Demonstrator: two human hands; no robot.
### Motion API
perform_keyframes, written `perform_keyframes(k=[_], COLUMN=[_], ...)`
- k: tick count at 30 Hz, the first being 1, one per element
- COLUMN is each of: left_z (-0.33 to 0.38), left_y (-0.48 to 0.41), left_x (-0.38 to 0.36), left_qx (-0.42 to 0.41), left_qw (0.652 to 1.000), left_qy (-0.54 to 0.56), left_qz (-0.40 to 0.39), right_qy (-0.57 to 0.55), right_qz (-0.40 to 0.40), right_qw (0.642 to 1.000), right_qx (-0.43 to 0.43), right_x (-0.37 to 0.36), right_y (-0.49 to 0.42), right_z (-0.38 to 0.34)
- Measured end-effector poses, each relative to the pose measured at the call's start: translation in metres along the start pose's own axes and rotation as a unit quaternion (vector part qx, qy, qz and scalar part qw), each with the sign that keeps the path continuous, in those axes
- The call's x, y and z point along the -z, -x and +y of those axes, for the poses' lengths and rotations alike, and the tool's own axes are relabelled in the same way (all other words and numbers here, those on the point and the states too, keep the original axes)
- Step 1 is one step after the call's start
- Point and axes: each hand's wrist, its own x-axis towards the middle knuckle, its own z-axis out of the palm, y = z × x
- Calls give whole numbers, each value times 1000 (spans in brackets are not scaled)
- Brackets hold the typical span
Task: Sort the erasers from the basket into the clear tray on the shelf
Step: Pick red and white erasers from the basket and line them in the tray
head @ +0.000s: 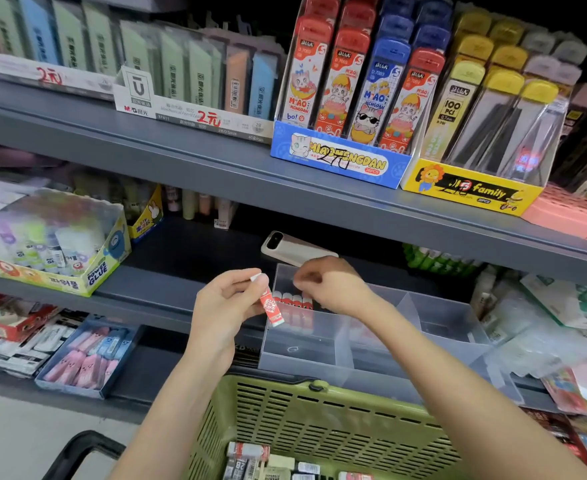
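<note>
1. Pinching with thumb and fingertips, the left hand (226, 306) is gripping the white upper end of a small red-and-white paper-sleeved block eraser (272, 306), which is hanging free below the grip.
2. Its long axis is running nearly upright and leaning a little. The gripped end is sitting up and to the left, while the free white end is pointing down and slightly right.
3. That eraser is hanging right at the left wall of the clear plastic divided tray (305, 362) on the grey shelf (146, 289). I cannot tell whether it is over the compartment or just outside it.
4. A row of red-and-white erasers (293, 301) is standing upright at the back of the tray's left compartment, just to the right of the held one. Judging from this, the coming move is looking like a short shift rightward and away from the person, with the upright axis kept.
5. Over that row, the right hand (330, 285) is hovering knuckles-up with its fingers curled under. Whether it is holding anything cannot be told. It is lying nearer the row, yet the left hand is the one carrying the piece.
6. Below, a green slotted plastic basket (319, 420) is holding more loose erasers (267, 459), so the sorting is looking far from finished.
7. Behind the tray, a beige phone (295, 251) is lying flat on the shelf.
</note>
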Motion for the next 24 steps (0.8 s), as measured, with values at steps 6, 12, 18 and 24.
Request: perform_keyframes(k=[6,12,18,24], left_z=[10,14,0,-10], left_y=[2,7,7,15], left_x=[-16,-42,-45,-33], left_qx=[-36,-96,-257,-276], left_qw=[998,980,844,756], left_qy=[15,-107,-456,-582], left_qz=[-54,-141,-119,-116], right_qy=[-322,-322,-388,-366], right_qz=[-97,-77,130,152], right_qw=[939,941,908,900], right_qx=[71,70,-86,-178], right_x=[14,33,50,26], right_y=[37,55,59,44], right_z=[-21,5,68,89])
